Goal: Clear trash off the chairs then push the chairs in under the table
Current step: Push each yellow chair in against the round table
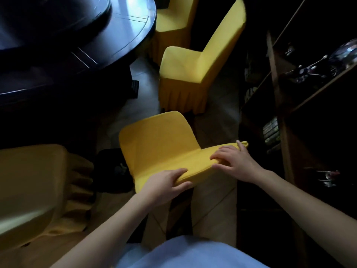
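A chair in a yellow cover stands right in front of me, its seat facing the dark round table. My left hand grips the near left end of the chair's backrest top. My right hand holds the right end of the same backrest, fingers curled over its edge. The seat shows no trash. A second yellow chair stands further back, pulled out from the table, its seat bare. A third yellow chair sits beyond it by the table's rim.
Another yellow-covered chair is at my lower left. A dark wooden shelf unit with glassware and small items runs along the right. A dark object lies on the floor by the chair's left side. A table leg stands ahead.
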### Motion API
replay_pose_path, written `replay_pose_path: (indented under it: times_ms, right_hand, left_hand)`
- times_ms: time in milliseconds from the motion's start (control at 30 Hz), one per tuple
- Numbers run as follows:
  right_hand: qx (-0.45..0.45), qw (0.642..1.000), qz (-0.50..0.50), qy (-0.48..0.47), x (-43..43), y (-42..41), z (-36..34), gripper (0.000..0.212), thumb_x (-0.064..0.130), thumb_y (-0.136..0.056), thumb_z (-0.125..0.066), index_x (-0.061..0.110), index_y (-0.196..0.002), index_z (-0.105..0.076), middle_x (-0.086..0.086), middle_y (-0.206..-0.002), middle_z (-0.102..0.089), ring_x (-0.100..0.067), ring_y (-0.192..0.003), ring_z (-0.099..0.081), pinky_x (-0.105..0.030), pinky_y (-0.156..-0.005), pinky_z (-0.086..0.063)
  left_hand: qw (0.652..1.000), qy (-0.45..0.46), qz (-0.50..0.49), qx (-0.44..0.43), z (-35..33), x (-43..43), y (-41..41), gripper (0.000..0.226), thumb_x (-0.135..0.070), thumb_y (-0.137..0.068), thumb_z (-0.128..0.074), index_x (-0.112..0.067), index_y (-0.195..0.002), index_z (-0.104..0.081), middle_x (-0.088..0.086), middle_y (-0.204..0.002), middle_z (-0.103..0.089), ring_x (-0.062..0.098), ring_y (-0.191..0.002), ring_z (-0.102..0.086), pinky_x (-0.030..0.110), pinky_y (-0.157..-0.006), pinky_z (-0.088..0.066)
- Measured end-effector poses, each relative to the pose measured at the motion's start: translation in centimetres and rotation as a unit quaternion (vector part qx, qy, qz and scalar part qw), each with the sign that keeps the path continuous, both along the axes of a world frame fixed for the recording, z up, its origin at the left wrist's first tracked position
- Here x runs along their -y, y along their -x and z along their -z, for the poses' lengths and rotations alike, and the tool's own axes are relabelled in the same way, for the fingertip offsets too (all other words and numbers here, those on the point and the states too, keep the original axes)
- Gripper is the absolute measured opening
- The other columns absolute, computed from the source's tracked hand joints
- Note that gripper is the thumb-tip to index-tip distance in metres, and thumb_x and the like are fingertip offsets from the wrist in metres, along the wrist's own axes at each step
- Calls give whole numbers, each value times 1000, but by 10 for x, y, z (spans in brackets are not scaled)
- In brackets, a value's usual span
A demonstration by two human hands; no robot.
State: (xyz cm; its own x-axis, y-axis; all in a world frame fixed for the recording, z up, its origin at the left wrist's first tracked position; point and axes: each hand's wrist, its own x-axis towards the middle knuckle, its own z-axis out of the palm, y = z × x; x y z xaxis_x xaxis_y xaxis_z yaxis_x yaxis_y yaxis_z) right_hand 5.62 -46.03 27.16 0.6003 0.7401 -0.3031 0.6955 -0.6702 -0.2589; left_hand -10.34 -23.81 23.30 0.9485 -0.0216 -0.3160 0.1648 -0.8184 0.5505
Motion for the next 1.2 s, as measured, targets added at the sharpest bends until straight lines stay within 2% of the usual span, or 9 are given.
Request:
replay_pose_path:
  times_ms: [100,200,300,400,567,734,867,1001,1201]
  right_hand:
    - [1,999,17,-34,19,-20,5,62,76,-72,-40,41,-122,-53,16,-136,-46,-8,-139,-24,-59,-114,5]
    - [-21,995,45,-86,25,-32,14,63,74,-66,-53,38,-118,-56,10,-137,-42,-14,-138,-21,-63,-112,-6]
    - [-37,992,35,-118,26,-37,23,63,74,-64,-52,36,-113,-59,5,-137,-40,-17,-134,-20,-60,-109,-23]
    - [-43,991,24,-124,26,-45,29,58,73,-65,-55,37,-110,-60,5,-140,-37,-19,-135,-17,-59,-107,-28]
    - [-39,989,18,-141,16,-59,36,43,59,-68,-71,40,-106,-59,6,-148,-27,-19,-139,-5,-61,-110,-18]
    - [-81,985,48,-145,-15,-82,29,44,49,-68,-77,38,-108,-61,6,-154,-14,-17,-141,3,-64,-112,-8]
    - [-98,981,45,-161,-42,-96,22,40,41,-70,-78,31,-106,-64,0,-151,-24,-24,-141,-5,-64,-110,-16]
    - [-85,980,37,-174,-68,-110,21,37,39,-72,-77,28,-106,-65,-3,-147,-33,-27,-139,-12,-62,-109,-18]
    - [-90,984,27,-153,-111,-144,18,35,41,-74,-75,30,-105,-65,-2,-148,-30,-27,-140,-10,-59,-111,-15]
  left_hand:
    - [997,-21,-65,39,-1,-4,13,79,-89,-67,-26,-42,-126,-50,-17,-118,-62,5,-100,-58,20,-75,-46]
    - [988,-51,-110,101,0,-4,27,72,-87,-70,-32,-41,-118,-58,-21,-109,-66,-1,-92,-60,20,-73,-51]
    - [977,-72,-111,169,0,-2,33,63,-80,-77,-37,-35,-111,-65,-17,-104,-69,3,-88,-66,28,-67,-56]
    - [971,-88,-94,199,-1,-1,30,60,-74,-82,-38,-29,-108,-68,-13,-98,-72,7,-81,-69,27,-60,-57]
    - [968,-103,-115,199,-3,-7,19,58,-72,-82,-40,-28,-105,-70,-12,-97,-72,9,-81,-69,25,-60,-56]
    - [961,-107,-187,174,-4,-23,-3,69,-82,-73,-33,-31,-99,-71,-10,-92,-73,12,-77,-68,29,-62,-54]
    - [959,-102,-220,150,-5,-43,-19,69,-85,-68,-35,-32,-94,-71,-13,-81,-71,4,-65,-63,27,-56,-53]
    - [959,-118,-226,127,-2,-67,-35,72,-87,-66,-32,-33,-93,-71,-13,-76,-69,3,-62,-61,29,-56,-54]
    - [956,-137,-227,124,-1,-104,-65,78,-88,-67,-26,-30,-95,-69,-10,-76,-69,6,-63,-62,30,-57,-54]
